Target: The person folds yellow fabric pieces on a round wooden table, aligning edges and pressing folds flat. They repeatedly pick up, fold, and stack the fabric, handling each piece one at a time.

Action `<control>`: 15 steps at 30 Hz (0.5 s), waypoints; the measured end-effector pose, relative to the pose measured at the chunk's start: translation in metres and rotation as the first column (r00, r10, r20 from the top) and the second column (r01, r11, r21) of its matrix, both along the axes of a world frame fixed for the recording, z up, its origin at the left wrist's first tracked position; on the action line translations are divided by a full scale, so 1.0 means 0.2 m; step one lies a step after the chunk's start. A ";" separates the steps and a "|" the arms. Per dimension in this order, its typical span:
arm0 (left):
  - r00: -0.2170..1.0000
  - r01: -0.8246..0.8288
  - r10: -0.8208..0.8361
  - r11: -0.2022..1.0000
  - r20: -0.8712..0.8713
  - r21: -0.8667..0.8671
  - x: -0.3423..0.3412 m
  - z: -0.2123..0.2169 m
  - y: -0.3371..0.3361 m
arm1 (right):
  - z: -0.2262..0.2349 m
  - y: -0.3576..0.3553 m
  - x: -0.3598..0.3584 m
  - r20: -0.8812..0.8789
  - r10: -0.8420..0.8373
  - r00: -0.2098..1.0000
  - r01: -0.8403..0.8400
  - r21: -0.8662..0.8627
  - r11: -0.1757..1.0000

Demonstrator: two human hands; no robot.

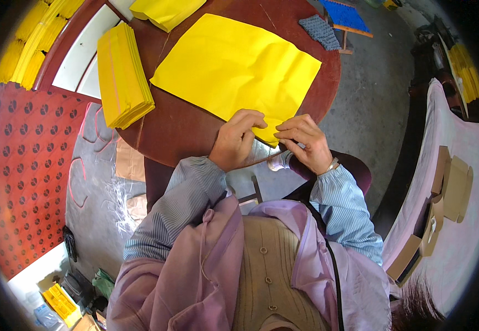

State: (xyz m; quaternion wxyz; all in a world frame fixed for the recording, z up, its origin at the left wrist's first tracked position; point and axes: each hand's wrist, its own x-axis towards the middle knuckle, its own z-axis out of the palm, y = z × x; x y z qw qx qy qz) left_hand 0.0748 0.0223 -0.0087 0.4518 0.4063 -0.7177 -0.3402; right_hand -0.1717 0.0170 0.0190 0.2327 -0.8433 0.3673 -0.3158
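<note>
A large yellow sheet (234, 60), paper-like and lightly creased, lies flat on the round red-brown table (181, 140). Its near corner hangs a little over the table's front edge, between my hands. My left hand (237, 138) has its fingers curled and pinches the sheet's near edge. Close by on the right, my right hand (307, 142) grips the same corner between thumb and fingers. The corner looks bent or folded there, though my fingers partly cover it.
A bundle of folded yellow sheets (121, 74) with a pink tie sits at the table's left. Another yellow piece (168, 11) lies at the far edge, and a grey-blue cloth (320, 32) at the far right. Opened cardboard boxes (457, 187) rest on a pink-covered surface (460, 254) to the right.
</note>
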 end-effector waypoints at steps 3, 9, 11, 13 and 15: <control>0.999 0.036 -0.036 0.999 0.013 0.018 0.02 0.01 0.00 | -0.02 0.00 0.01 0.044 -0.027 0.999 0.026 0.033 0.999; 0.996 0.080 -0.082 0.996 0.040 0.050 0.03 0.02 0.00 | -0.03 0.00 0.02 0.117 -0.079 0.990 0.068 0.099 0.993; 0.997 0.069 -0.070 0.997 0.042 0.037 0.03 0.02 0.00 | -0.03 0.00 0.03 0.139 -0.084 0.987 0.070 0.103 0.992; 0.998 0.049 -0.051 0.998 0.041 0.042 0.02 0.02 -0.01 | -0.03 0.00 0.03 0.140 -0.107 0.984 0.098 0.074 0.992; 0.999 0.021 -0.024 0.997 0.046 0.077 0.00 0.02 -0.01 | -0.04 0.01 0.04 0.139 -0.126 0.982 0.120 0.050 0.991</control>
